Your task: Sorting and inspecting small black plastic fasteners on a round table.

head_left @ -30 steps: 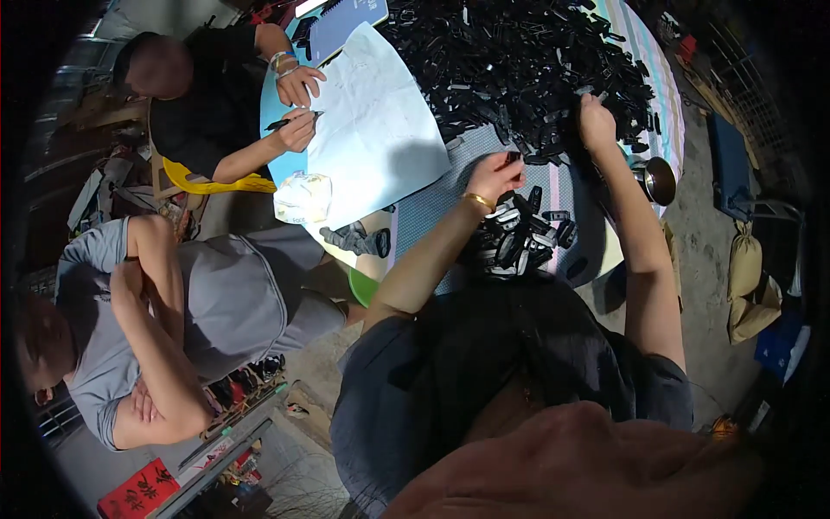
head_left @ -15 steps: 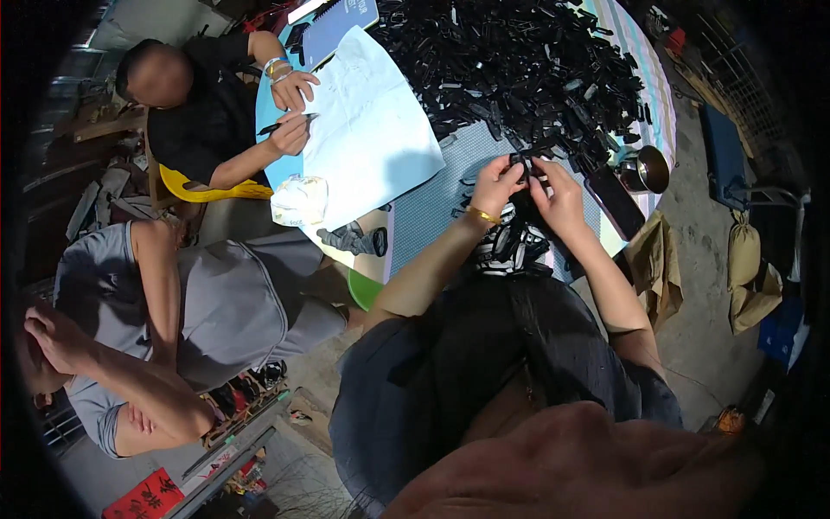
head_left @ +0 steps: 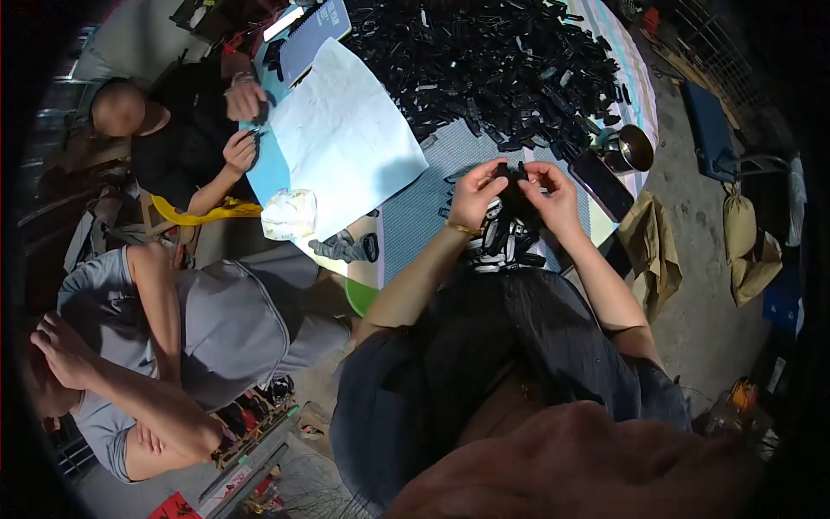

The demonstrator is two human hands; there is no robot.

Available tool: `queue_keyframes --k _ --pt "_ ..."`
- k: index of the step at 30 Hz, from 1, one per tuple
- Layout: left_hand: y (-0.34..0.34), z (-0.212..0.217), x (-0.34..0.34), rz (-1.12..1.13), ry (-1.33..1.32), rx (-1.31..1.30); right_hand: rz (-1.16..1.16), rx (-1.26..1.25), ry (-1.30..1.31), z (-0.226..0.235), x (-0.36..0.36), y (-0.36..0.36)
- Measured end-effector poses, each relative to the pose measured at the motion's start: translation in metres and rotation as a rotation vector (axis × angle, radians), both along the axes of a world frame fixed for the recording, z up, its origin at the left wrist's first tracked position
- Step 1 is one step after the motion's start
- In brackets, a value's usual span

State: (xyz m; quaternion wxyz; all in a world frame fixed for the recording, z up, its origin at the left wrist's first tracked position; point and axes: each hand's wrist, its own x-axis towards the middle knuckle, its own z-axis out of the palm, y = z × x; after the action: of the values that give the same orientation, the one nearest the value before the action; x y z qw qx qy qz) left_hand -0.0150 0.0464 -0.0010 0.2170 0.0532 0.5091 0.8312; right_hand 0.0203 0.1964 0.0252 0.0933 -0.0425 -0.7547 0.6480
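Note:
Over the near edge of the round table (head_left: 398,229), my left hand (head_left: 475,201) pinches a small black plastic piece (head_left: 502,170) between thumb and fingers. Close beside it, my right hand (head_left: 555,203) grips another small black piece (head_left: 521,169). A narrow gap separates the two pieces; their exact kind is too small to make out. Just below my hands lies a small heap of black and pale-faced pieces (head_left: 500,245), partly covered by them. Beyond spreads a large pile of similar black pieces (head_left: 493,69).
A large white sheet (head_left: 346,130) and a notebook (head_left: 316,39) lie left of the pile. Right of my hands are a dark phone (head_left: 603,186) and a metal cup (head_left: 631,149). One person (head_left: 181,130) sits across at left; another in grey (head_left: 225,320) sits nearer.
My hands have drawn slightly apart, so the black pieces show separately. The person across has pulled both hands back from the white sheet. The whole view has shifted a little.

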Motion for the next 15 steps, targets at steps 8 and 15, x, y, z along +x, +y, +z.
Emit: queue_keyframes --k 8,15 --pt "-0.002 0.004 0.001 -0.056 0.125 -0.060 0.090 0.331 0.210 0.011 0.001 0.000" --pt "0.001 0.001 0.006 -0.007 0.101 -0.192 0.046 0.527 0.371 0.016 0.003 -0.006"
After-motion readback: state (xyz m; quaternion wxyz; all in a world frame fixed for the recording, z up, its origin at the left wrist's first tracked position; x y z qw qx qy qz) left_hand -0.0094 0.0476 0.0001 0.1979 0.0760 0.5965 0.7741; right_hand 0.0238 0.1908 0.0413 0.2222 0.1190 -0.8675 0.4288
